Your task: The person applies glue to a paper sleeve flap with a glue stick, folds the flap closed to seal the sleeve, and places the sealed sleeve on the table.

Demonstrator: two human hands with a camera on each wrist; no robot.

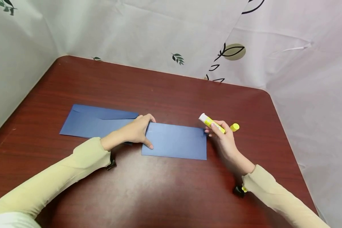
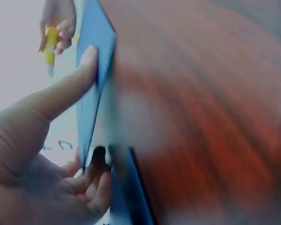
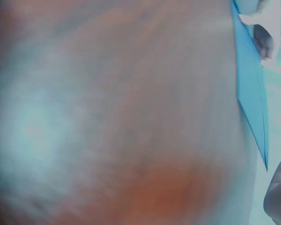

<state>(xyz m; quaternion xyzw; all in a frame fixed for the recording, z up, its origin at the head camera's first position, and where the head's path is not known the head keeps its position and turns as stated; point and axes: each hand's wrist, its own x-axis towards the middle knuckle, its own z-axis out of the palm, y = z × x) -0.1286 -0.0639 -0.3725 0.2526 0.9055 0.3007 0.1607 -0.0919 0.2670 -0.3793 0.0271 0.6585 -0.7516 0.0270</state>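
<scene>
My left hand holds the left end of a plain blue envelope. Its thumb lies on the upper face, and in the left wrist view the other fingers are curled at the opposite edge. Just past the envelope's right end, my right hand grips a glue stick with a yellow label, its white end tilted up and to the left. A yellow cap is right beside that hand. The right wrist view shows only part of my right hand at its edge; the glue stick is out of that frame.
A second blue envelope, flap side up, lies on the reddish-brown table at the left, partly under my left arm. White sheeting with leaf prints hangs behind the table and along its sides.
</scene>
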